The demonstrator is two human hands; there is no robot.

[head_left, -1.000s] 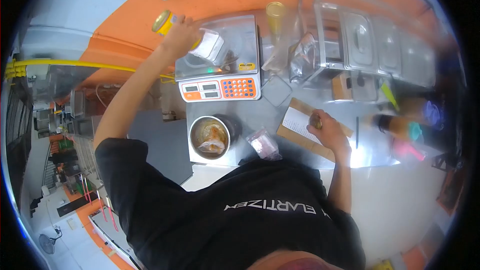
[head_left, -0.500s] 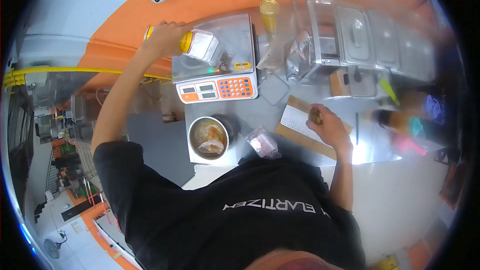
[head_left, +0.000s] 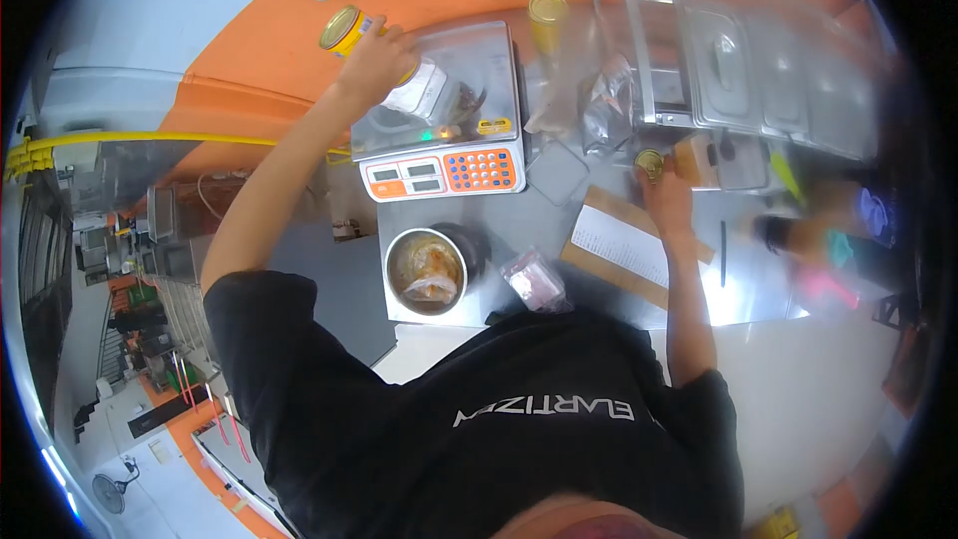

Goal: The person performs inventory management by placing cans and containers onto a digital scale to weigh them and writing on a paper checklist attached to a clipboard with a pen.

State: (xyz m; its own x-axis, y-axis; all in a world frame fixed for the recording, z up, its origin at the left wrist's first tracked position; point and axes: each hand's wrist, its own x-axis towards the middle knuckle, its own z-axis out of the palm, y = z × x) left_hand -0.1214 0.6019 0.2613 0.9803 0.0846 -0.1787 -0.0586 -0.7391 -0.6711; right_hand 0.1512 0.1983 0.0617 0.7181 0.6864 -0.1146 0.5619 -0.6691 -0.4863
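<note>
Head view: left hand (head_left: 375,62) grasps yellow can (head_left: 345,32) by its side, just past far left corner of scale (head_left: 451,142), wrap grip presumably for secure hold; gold end exposed. Right hand (head_left: 669,195) clutches small gold-topped tin (head_left: 650,162) beyond brown board (head_left: 618,274) on counter (head_left: 539,225); cannot tell whether tin rests there. Keypad (head_left: 481,169) faces near edge, likely for easy reach.

Black short-sleeved shirt (head_left: 479,369), white lettering (head_left: 544,408)

Commercial kitchen, likely: digital scale (head_left: 441,175) beside left hand (head_left: 377,62), lidded food pans (head_left: 720,70) beyond right hand (head_left: 669,198), pot (head_left: 395,269) nearer than both.
</note>
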